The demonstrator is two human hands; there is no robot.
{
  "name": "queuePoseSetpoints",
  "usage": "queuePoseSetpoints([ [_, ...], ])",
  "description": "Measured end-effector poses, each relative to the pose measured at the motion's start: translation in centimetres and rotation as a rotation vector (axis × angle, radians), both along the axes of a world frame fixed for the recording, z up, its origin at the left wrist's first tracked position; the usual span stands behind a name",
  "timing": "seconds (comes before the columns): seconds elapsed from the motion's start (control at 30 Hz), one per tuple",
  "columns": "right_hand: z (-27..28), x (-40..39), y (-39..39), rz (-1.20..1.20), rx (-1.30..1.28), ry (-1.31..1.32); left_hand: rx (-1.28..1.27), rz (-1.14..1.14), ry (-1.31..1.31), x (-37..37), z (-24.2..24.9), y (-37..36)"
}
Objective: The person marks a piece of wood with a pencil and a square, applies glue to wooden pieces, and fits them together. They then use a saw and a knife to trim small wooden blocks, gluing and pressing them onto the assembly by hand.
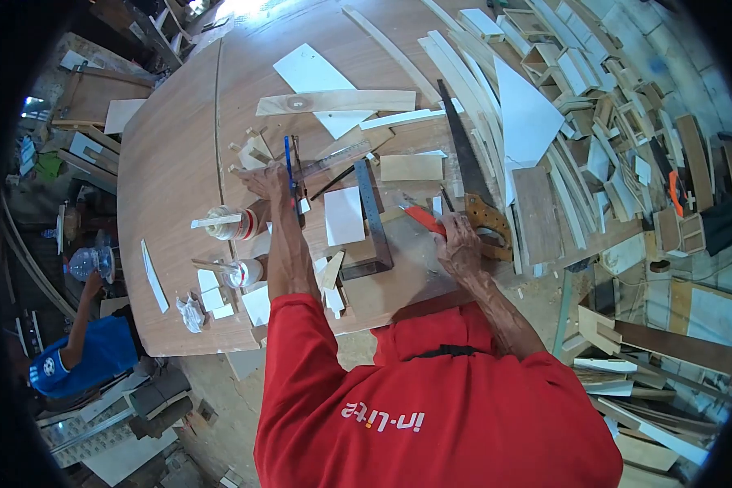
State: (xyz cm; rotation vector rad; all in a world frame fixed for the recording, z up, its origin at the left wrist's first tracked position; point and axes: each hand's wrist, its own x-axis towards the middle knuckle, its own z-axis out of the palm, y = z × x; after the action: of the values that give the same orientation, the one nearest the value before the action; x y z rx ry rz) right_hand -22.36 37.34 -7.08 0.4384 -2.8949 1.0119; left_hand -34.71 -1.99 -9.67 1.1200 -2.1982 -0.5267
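My right hand [459,244] is closed around a red utility knife [423,218], its tip pointing to the upper left over the table. My left hand [266,180] reaches across the table, its fingers bent at a small piece built of wooden blocks [254,151]; the fingertips are partly hidden. Close to its wrist are a narrow blue tool [289,159] and a clear ruler [333,159]. Between my hands lie a try square [369,213], a white rectangular piece [345,216] and a wooden rectangle [412,167].
A handsaw [466,154] lies beyond my right hand, beside long strips [464,89]. Two jars [234,223] with sticks across them stand left of my left forearm. Wooden offcuts [602,163] are piled at right. A person in a blue shirt [98,354] is at far left.
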Motion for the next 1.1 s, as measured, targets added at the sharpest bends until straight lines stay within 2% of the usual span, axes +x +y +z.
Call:
queuePoseSetpoints([
  [0.3,0.0,-7.4,-0.5,-0.081,0.008,0.145,0.147,-0.056,-0.051,-0.6,-0.9,-1.6],
  [0.4,-0.5,-9.4,-0.8,-0.076,0.060,0.132,0.121,-0.034,0.040,-0.7,-1.6,-0.9],
  [0.47,-0.5,-9.9,-0.9,-0.080,0.077,0.118,-0.048,-0.073,-0.051,-0.8,-4.5,-2.4],
  [0.7,-1.4,-10.5,-0.8,-0.116,0.133,0.070,0.067,-0.001,0.048,-0.8,-2.8,-1.4],
  [0.87,-1.4,-10.7,-0.6,-0.091,0.076,0.076,-0.111,-0.043,-0.009,-2.0,-4.7,-3.2],
  [0.97,-1.2,-10.7,-0.4,-0.081,0.092,0.062,-0.016,0.035,-0.082,-2.8,-6.3,-4.2],
  [1.1,-1.0,-10.8,-0.6,-0.090,0.111,0.036,0.054,0.099,-0.139,-1.9,-3.4,-2.4],
])
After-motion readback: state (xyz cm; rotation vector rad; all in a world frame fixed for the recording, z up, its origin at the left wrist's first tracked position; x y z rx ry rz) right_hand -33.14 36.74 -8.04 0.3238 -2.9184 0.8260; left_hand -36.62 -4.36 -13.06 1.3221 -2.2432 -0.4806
